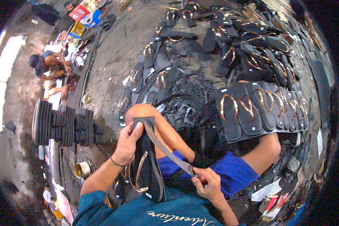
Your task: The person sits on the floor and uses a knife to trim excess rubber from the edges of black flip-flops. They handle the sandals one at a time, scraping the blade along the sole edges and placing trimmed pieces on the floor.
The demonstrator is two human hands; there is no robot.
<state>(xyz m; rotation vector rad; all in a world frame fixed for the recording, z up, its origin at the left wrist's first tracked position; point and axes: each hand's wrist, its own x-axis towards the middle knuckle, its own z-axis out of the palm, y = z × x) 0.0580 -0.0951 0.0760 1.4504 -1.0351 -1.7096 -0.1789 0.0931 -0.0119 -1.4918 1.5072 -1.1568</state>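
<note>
In my left hand [130, 141] is a black flip-flop [150, 184], gripped at its upper end with the thumb on top. It stands lengthwise over my lap, and thin gold straps [141, 171] hang at its lower part. A long, curved grey strip [169, 152] runs from beside my left thumb down to my right hand [207, 182]. The right fingers are closed around the strip's lower end. A small dark bit shows at those fingers, too small to name.
A board of gold-strapped flip-flops [248, 109] lies by my right knee. Black scraps [192, 101] are heaped ahead, with more flip-flops [229, 56] beyond. Stacked black soles [64, 124] and an open can [82, 169] stand at left. Another person [50, 66] sits at far left.
</note>
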